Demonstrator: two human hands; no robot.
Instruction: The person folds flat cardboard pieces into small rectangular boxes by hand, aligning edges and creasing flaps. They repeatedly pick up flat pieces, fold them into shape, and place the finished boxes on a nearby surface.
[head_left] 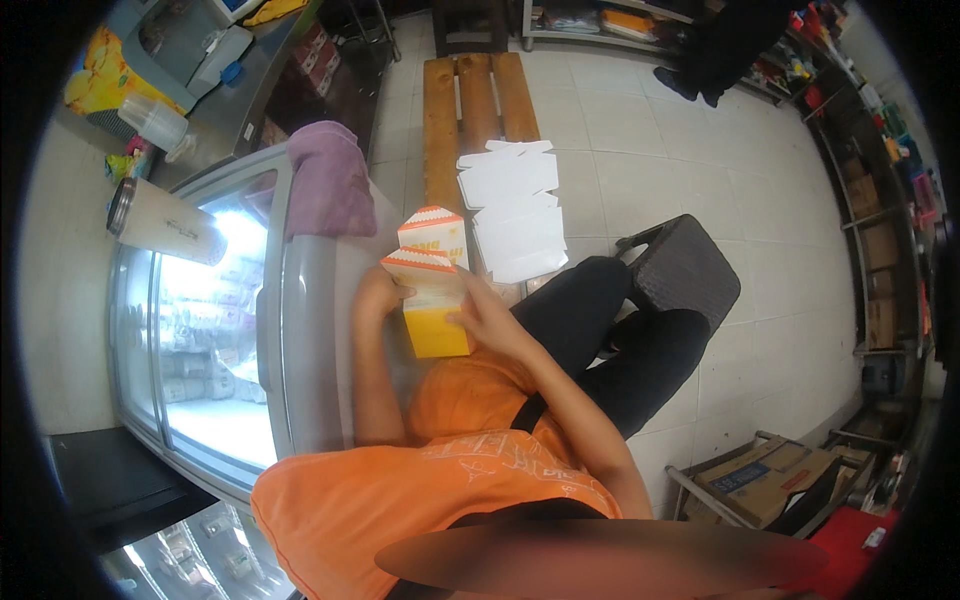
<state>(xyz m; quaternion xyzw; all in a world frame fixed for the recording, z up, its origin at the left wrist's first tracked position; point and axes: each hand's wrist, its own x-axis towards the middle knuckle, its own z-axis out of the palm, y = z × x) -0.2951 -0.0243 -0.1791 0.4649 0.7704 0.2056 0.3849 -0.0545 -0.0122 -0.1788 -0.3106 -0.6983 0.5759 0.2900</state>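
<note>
Orange and white card makes the small box (436, 300) that both hands hold in front of the chest. It is a folded carton, tall and narrow, with a plain yellow-orange lower part and a white upper part. Its two top flaps stand open; each has an orange striped edge with cut corners, like a little roof. The card looks thin, smooth and stiff.

The left hand (380, 295) is closed around the left side of the box, fingers curled on the wall just under the near flap. The right hand (482, 318) presses on the right side, fingers bent and touching the front face, so it grips the box too. The box is tilted a little toward the left, above the lap and just beside the freezer (215, 330).

Just beyond the box a stack of flat white carton blanks (515, 205) lies on a bench (480, 100) of three brown wooden slats. The blanks are matte, with cut tabs on the edges, and they fan out unevenly. The freezer has a curved glass lid, bright inside, and a grey metal frame. On its corner hangs a soft purple towel (325, 180), and a white cylinder cup (165, 220) lies on the glass. A dark woven stool (685, 270) stands beside the black trousers. The floor (680, 160) is of pale square tiles.
</note>
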